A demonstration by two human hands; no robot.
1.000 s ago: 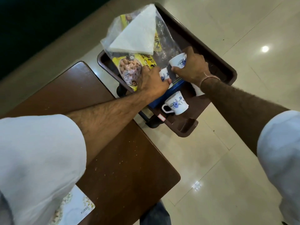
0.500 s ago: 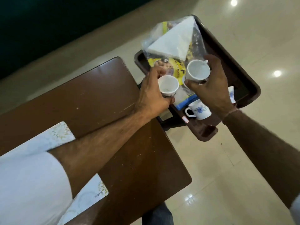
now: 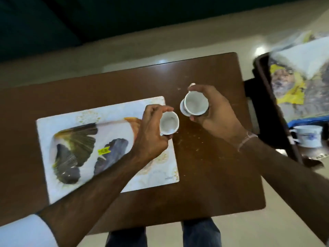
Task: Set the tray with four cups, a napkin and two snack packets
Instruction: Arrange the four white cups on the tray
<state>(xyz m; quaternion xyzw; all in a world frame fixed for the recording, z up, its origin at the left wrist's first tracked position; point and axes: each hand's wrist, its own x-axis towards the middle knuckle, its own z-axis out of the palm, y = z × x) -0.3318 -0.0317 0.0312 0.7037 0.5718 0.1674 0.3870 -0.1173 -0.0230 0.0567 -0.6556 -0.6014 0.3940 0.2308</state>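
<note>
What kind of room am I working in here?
Likely a home or office pantry area: a scuffed brown table on glossy floor tiles, a bird-print tray, and teacups being set out.

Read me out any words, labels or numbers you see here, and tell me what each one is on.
Nothing can be read for certain.
Yellow sticker on the bird-print tray: print too blurred.
Small grey mark near the tray's corner: too small.
Yellow snack packet in the dark tray: motion-blurred.
Cups in the left hand and right hand: no text shows.
</note>
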